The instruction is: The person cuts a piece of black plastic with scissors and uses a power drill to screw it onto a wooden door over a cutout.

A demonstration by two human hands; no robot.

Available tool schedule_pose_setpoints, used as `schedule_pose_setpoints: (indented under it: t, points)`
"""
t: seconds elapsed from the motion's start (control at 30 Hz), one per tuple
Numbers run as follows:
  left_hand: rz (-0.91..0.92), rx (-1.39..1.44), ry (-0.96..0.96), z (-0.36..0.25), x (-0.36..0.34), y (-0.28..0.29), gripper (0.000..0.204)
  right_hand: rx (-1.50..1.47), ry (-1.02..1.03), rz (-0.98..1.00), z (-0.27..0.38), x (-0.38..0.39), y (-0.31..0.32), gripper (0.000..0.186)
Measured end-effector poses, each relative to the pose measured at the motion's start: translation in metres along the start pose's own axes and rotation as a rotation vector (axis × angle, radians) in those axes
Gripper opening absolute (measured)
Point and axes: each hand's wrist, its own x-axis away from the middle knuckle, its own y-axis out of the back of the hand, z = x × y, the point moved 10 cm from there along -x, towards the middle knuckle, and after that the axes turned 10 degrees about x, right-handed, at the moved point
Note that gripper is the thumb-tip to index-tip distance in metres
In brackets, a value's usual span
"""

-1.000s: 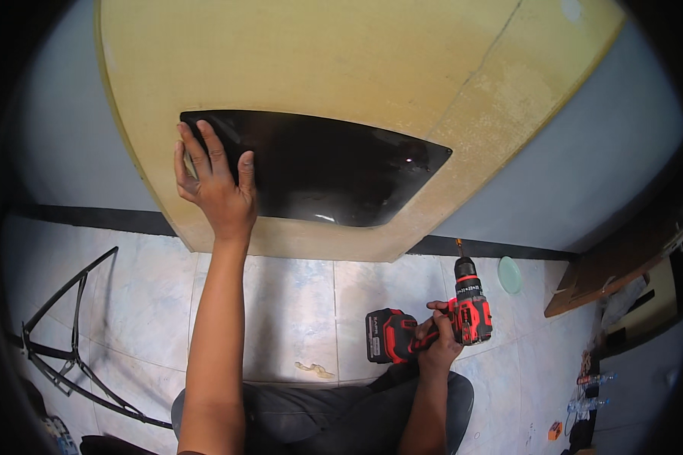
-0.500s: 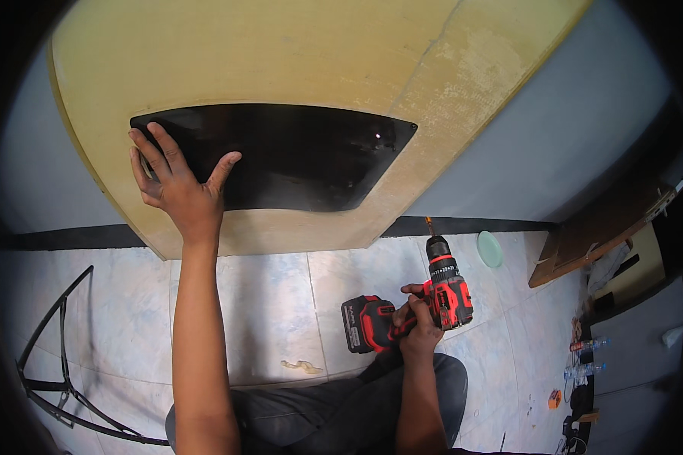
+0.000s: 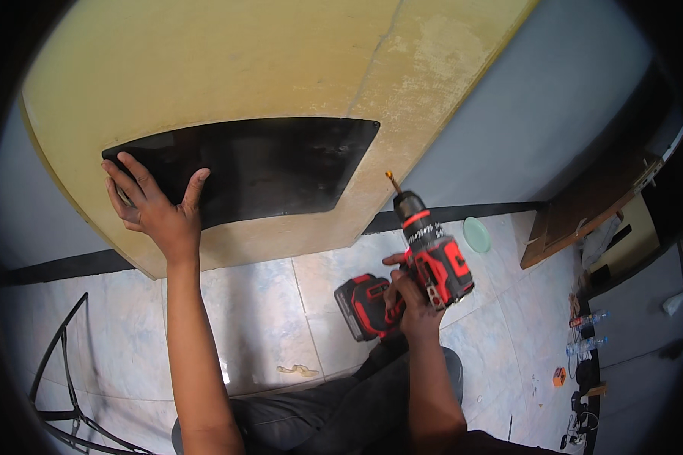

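Against the yellow panel (image 3: 228, 68), left hand (image 3: 155, 208) lies flat, fingers spread, on the left end of the black sheet (image 3: 273, 163). Right hand (image 3: 410, 299) has its grip clenched on a red cordless drill (image 3: 429, 258), bit angled up-left, just clear of the sheet's lower right corner.

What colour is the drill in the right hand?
Red and black drill, clearest in the head view, held in the right hand.

I see a glossy black panel (image 3: 258, 167) on a matt, rough yellow board (image 3: 228, 61); drill (image 3: 432, 258) w/ red-black plastic body, metal bit; polished marble-look floor (image 3: 258, 318).
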Motion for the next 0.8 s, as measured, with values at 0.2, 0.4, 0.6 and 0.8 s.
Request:
schedule_pose_setpoints:
  t: [0.2,0.4,0.6,0.8]
  points:
    - [-0.008,0.002,-0.015,0.001,0.0,0.0,0.127,-0.014,0.085,0.027,0.032,-0.034,-0.012,0.017]
    - [-0.011,-0.001,-0.021,0.002,0.0,0.0,0.127,-0.066,0.059,-0.022,0.043,-0.051,-0.033,0.018]
    - [-0.007,0.0,-0.013,0.002,0.001,-0.001,0.127,-0.088,0.062,-0.04,0.045,-0.051,-0.033,0.01]
    - [0.003,0.009,-0.002,0.003,0.002,-0.001,0.127,-0.096,0.07,-0.036,0.052,-0.049,-0.036,0.014]
